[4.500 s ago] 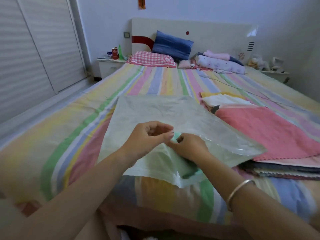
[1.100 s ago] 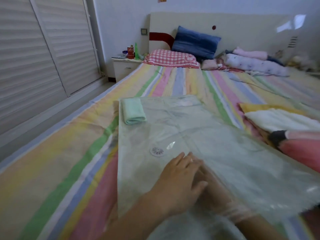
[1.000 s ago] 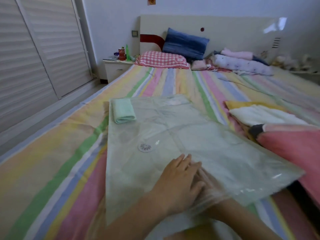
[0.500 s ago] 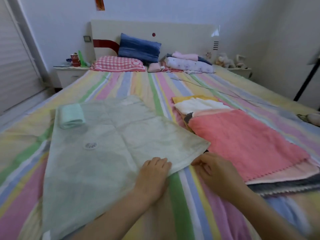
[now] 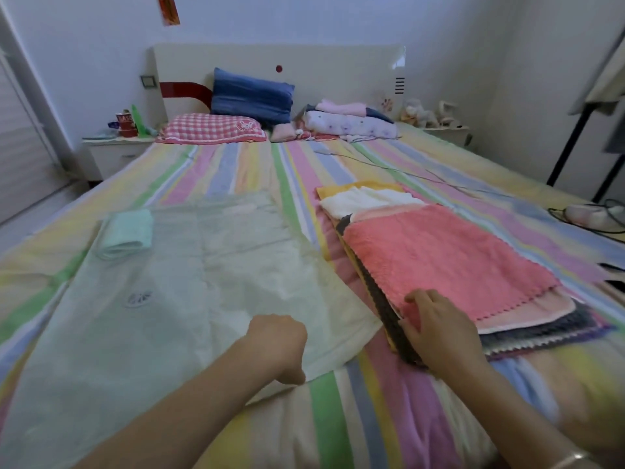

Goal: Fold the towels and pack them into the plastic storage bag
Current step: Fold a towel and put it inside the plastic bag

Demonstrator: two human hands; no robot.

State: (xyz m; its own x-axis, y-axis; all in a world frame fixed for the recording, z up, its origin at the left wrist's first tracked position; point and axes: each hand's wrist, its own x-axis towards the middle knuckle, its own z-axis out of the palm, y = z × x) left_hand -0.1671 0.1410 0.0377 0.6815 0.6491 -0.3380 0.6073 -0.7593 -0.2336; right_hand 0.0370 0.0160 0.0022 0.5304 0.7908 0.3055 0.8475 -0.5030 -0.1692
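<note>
**Right hand is at the pink towel, bag waits on the left**

The bag (image 5: pixel 189 299) lies flat on the striped bed (image 5: pixel 236 164), in front of the person and a bit to the left. One small green towel (image 5: pixel 126 233) is folded up in its far left corner, and it looks like it is inside the plastic.

The pile of towels (image 5: pixel 527 328) lies just beside the bag, on its right. The pink towel (image 5: pixel 439 258) is on top. It is spread out flat, not folded. Its long way runs from the person toward the pillows, leaning a little to the left as it goes.

The right hand (image 5: pixel 439 333) is the nearer one. It rests on the near left corner of the pile. Its fingers (image 5: pixel 417 297) are bent on the pink towel and its thumb is low by the pile's edge. I cannot tell if it has pinched the towel yet.

The left hand (image 5: pixel 277 345) sits on the near edge of the bag, well away from the pile. Its fingers are curled under and hidden. I cannot tell if it holds the plastic.

I think the pink towel is next. The right hand is right there, so it would take the near corner. The left hand would have to cross to the right to help fold it.
</note>
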